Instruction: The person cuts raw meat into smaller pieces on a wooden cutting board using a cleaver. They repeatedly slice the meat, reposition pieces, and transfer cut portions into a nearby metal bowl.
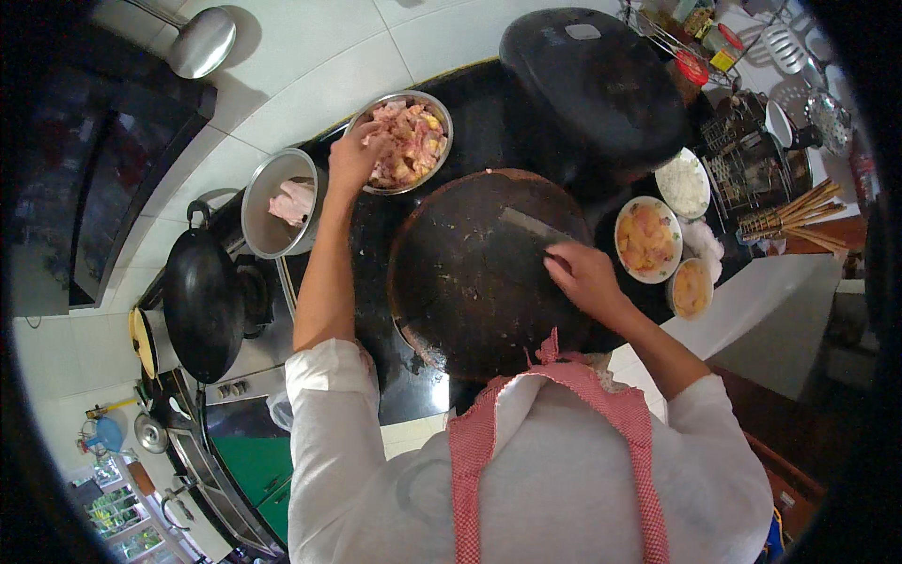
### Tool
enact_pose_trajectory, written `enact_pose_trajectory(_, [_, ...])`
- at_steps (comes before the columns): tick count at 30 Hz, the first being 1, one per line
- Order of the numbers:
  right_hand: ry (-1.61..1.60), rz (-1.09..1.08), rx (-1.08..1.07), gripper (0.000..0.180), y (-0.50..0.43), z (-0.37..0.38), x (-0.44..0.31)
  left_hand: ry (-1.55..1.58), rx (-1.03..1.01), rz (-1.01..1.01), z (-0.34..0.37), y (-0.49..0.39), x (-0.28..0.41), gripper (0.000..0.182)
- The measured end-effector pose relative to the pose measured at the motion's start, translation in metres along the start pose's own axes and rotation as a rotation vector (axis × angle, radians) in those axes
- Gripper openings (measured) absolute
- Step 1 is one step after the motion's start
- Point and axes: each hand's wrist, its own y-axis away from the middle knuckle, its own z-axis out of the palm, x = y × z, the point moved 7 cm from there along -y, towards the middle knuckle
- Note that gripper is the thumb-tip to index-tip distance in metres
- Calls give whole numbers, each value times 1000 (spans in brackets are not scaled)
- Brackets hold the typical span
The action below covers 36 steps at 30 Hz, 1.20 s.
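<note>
My left hand (358,156) is at the near left rim of a metal bowl (449,141) filled with chopped raw meat (416,144). Its blurred fingers reach over the meat, and whether they grip a piece is unclear. On the round dark chopping board (479,282), my right hand (583,278) is closed around the handle end of a kitchen knife or cleaver (537,227). The blade points up and left across the board. A grey metal pot (257,211) with a pale piece of raw poultry (292,203) stands left of my left forearm.
A black wok (203,307) is on the stove at left. Beyond the board stands a large black appliance (592,92). A floral bowl (648,240) and a smaller bowl (690,289) of yellowish pieces, plus a bowl of white food (682,183), line the right. Chopsticks (796,215) lie beyond.
</note>
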Motion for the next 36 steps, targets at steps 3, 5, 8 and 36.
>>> enact_pose_trajectory(3, [-164,-23,13,17,-66,28,-1,149,64,-145,-14,7,-29,30])
enact_pose_trajectory(5, [-359,91,-40,19,-118,55,11,483,44,-260,-10,23,-44,24])
enact_pose_trajectory(8, [-448,353,-94,21,-182,96,34,848,61,-462,-10,44,-62,20])
enact_pose_trajectory(36, [-111,350,18,20,122,-5,19,1547,-100,-715,84,204,59,11])
